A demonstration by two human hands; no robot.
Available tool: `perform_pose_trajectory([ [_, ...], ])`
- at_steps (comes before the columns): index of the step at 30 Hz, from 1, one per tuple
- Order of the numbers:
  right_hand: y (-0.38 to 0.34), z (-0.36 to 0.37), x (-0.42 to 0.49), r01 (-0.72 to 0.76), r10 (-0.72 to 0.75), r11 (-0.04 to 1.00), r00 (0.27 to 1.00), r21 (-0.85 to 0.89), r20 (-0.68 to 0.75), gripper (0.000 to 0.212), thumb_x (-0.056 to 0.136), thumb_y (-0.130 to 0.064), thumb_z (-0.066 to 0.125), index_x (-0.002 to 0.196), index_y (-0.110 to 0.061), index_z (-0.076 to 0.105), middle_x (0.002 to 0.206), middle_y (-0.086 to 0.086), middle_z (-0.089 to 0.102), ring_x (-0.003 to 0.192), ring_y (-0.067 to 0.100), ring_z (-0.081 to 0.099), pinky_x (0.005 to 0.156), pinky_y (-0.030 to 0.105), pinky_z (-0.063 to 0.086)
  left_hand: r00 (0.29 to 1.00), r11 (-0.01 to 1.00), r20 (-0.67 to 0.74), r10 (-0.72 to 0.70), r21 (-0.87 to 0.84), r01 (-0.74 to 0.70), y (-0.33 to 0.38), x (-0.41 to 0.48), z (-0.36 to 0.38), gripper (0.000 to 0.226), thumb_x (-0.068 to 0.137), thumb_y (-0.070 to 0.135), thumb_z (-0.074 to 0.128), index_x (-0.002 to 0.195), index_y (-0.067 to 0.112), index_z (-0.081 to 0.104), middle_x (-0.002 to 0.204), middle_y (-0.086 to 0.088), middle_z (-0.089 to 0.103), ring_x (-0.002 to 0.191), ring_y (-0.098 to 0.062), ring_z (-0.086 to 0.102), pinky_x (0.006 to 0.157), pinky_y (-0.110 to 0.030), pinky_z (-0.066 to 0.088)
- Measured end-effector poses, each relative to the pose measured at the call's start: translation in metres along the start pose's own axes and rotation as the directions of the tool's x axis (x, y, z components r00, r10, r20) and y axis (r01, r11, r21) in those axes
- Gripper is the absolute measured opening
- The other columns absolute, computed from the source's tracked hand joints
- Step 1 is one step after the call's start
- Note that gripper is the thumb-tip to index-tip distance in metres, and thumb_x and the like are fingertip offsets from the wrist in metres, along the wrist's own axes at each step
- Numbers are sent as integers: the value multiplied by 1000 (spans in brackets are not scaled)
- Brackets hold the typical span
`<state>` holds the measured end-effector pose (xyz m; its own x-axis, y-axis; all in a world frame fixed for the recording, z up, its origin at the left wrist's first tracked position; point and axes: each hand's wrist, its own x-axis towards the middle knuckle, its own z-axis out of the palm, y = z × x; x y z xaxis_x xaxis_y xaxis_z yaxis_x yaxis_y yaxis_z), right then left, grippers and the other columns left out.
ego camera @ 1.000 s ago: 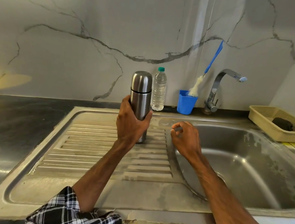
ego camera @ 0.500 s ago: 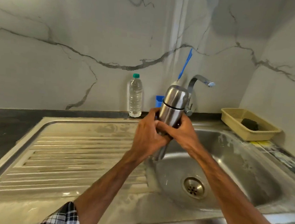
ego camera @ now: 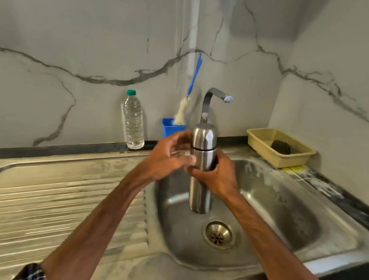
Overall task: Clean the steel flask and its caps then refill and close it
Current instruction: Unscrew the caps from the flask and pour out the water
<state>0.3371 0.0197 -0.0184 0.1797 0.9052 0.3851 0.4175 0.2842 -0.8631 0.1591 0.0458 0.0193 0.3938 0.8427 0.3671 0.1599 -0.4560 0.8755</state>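
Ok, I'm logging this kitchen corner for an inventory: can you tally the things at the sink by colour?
Steel: 3 (flask, tap, sink)
Blue: 2 (cup, bottle brush)
Clear: 1 (water bottle)
Beige: 1 (basket)
Dark: 1 (pad in the basket)
Total: 8

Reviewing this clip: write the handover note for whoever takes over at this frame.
Right hand grips the steel flask mid-body, upright over the sink basin.
Left hand open beside the outer cap, fingers curved toward it.
Done: flask at the sink, cap on.
Left: uncap, wash flask and caps, perhaps with the bottle brush, refill, close.
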Motion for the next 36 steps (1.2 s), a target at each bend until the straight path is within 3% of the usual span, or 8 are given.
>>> perform_pose_trajectory([
  [3,1,3,-7,30,-28,999,998,-45,51,62,51,-40,98,101,-23,66,88,-8,73,78,6,71,67,23,59,999,997,-43,-11,-73,8,7,0,-3,77,73,36,86,141,16,54,126,-1,70,118,-16,66,108,-41,50],
  [10,-10,-1,-13,14,-19,1000,961,21,274,56,56,-25,99,103,-25,69,95,-10,76,86,3,72,72,18,58,999,997,47,5,-72,-2,13,-7,-17,55,85,7,79,136,9,60,122,-7,73,111,-21,70,98,-34,56],
  [14,-8,4,-13,35,-29,999,968,-19,248,56,57,-28,98,104,-20,69,92,-5,76,82,5,73,72,23,60,994,997,-88,63,-46,-68,8,-8,-8,47,82,11,83,125,6,67,110,-10,76,102,-26,73,95,-42,58],
  [19,-3,14,-15,68,-62,994,995,-81,79,49,56,-32,97,93,-18,69,79,-7,73,69,6,70,61,20,56,947,987,-296,126,137,-88,6,-4,21,46,75,40,84,113,17,71,95,4,76,88,-12,73,84,-36,61],
  [24,-1,28,-20,81,-88,981,996,-178,-34,40,64,-28,91,91,-22,63,74,-14,67,63,-1,65,58,15,50,797,960,-598,84,262,95,17,-12,51,49,72,53,86,103,27,59,82,22,59,77,1,59,68,-8,45],
  [28,2,27,-19,62,-65,986,998,-157,-14,47,59,-35,94,92,-23,63,78,-13,69,66,1,67,60,18,56,867,961,-495,-51,212,178,18,-8,42,66,72,55,86,118,24,50,102,14,59,91,-2,58,80,-16,47],
  [33,2,17,-11,32,-34,993,999,-113,-14,59,58,-39,95,104,-18,67,87,-10,72,76,4,71,70,24,61,988,986,-98,-118,102,128,13,-1,13,63,82,20,84,137,18,54,118,9,70,103,2,67,88,-14,53],
  [36,3,14,-11,36,-38,994,999,-108,-15,60,58,-36,96,107,-18,66,89,-11,71,77,4,70,70,22,60,989,993,-140,-55,95,69,6,1,11,67,75,13,89,134,14,58,115,5,73,100,-1,71,86,-15,54],
])
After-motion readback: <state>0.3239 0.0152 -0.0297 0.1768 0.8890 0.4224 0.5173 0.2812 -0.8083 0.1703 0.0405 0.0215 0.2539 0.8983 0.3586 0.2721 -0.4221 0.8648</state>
